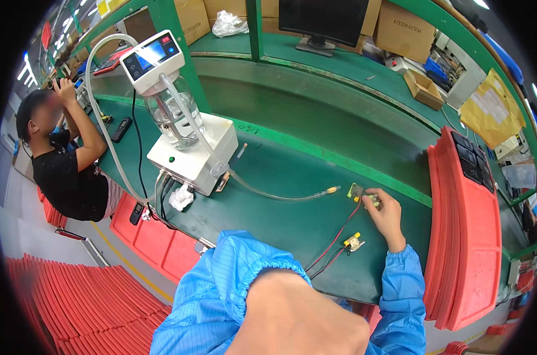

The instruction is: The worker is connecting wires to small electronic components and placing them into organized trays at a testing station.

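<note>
Grey and yellow-green, the small wired part [355,191] sits at the fingertips of my right hand [388,216], just to their left. These fingers are bent and drawn close together; whether they pinch it, I cannot tell. My left hand [298,316] looms at the lower edge, fingers out of view; state cannot be told. A second part [353,241], cream with a yellow end, lies apart, nearer me. Red tray stack [470,248] bounds the bench at right; green rail [339,167] runs behind. Bare green benchtop [292,222] opens left of both parts. Beyond it, a clear flexible tube [280,197], yellow-tipped, ends near the wired part. Wire [339,232]: thin, red. Sleeves [402,284]: crinkled blue fabric, gathered cuffs.
</note>
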{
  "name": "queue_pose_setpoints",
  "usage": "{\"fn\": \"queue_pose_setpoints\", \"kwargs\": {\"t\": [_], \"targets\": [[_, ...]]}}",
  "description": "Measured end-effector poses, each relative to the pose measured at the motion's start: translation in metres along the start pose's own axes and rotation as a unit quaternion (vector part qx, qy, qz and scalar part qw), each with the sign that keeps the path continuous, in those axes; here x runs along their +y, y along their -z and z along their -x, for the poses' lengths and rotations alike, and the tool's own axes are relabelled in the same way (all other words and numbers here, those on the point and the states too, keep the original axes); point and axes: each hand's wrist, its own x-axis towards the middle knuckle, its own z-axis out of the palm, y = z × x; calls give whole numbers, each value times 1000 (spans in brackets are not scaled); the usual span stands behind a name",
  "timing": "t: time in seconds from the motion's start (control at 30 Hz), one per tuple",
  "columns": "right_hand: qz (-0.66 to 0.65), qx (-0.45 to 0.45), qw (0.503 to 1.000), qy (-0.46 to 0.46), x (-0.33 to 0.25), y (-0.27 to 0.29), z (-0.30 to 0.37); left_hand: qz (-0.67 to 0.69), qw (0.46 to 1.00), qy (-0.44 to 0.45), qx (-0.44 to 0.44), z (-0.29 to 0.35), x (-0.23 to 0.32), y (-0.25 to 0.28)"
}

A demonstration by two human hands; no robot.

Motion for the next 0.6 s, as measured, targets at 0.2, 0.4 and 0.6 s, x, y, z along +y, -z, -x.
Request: {"fn": "queue_pose_setpoints", "kwargs": {"t": [0.2, 0.4, 0.6], "targets": [[-3, -1, 1000, -8, -1, 2, 1, 145, 953, 180, 197, -3, 6, 15], [-6, -1, 1000, -8, -6, 2, 2, 133, 942, 159, 262, -11, 1, 13], [-3, 2, 1000, -3, -6, 3, 0, 161, 932, 165, 279, -11, -1, 13]]}}
